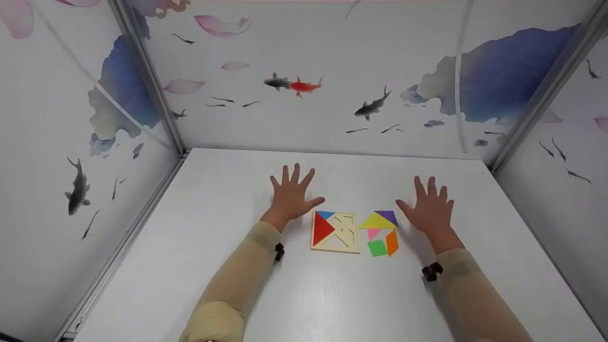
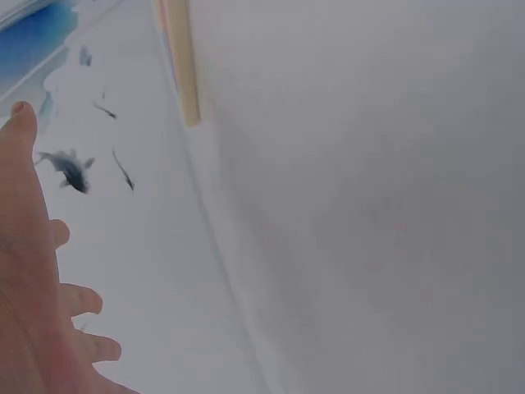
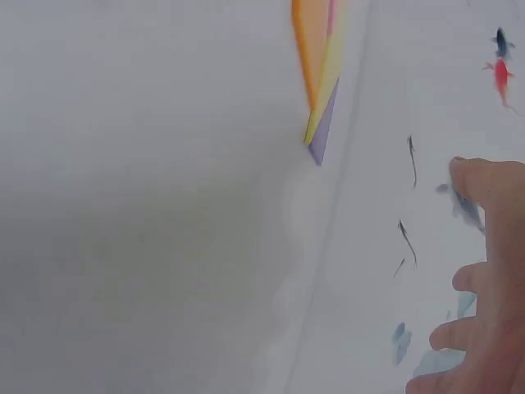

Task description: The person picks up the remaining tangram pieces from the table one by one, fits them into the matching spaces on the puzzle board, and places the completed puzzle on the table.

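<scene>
My left hand (image 1: 290, 197) is spread with straight fingers, just up and left of a wooden tangram tray (image 1: 352, 251). In the tray sit a red triangle (image 1: 322, 229) and a blue triangle (image 1: 326, 214); its other recesses show bare wood. Right of the tray lie a yellow triangle (image 1: 377, 221), a purple triangle (image 1: 388, 217), a pink triangle (image 1: 373, 233), a green square (image 1: 378, 248) and an orange parallelogram (image 1: 392, 242). My right hand (image 1: 431, 212) is likewise spread, to the right of these pieces. Neither hand holds anything.
The white table (image 1: 294, 299) is bounded by a back wall (image 1: 308, 128) and side walls printed with fish and petals. Metal posts (image 1: 156, 80) stand at the corners. Small dark devices sit on both wrists, over tan sleeves (image 1: 237, 270).
</scene>
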Demonstrator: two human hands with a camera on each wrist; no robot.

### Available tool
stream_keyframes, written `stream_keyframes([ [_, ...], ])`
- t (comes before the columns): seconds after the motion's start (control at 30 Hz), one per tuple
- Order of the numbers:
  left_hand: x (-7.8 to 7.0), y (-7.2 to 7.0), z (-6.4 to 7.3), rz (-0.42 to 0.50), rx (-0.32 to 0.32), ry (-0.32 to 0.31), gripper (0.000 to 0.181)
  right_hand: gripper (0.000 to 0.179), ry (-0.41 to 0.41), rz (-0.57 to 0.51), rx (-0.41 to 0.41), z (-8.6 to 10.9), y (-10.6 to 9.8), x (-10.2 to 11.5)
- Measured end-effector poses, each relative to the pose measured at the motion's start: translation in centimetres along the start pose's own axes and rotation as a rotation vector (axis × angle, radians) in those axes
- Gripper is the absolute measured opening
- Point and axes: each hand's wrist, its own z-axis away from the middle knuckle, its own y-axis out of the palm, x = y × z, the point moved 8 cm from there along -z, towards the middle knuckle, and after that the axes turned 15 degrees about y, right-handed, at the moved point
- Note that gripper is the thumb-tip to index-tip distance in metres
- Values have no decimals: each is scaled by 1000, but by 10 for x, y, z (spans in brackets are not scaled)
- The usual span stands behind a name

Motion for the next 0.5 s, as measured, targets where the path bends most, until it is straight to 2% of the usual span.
stream_keyframes([
  [0.13, -13, 3, -1, 118, -18, -37, 93, 92, 19, -50, 31, 5, 1, 7],
  [0.23, -21, 4, -1, 172, -24, -62, 91, 91, 21, -110, 50, 10, -2, 12],
  [0.37, -27, 3, 0, 234, -37, -102, 87, 87, 37, -181, 73, 15, -6, 19],
  [0.5, -29, 2, 2, 355, -59, -153, 79, 81, 55, -247, 86, 20, -9, 31],
])
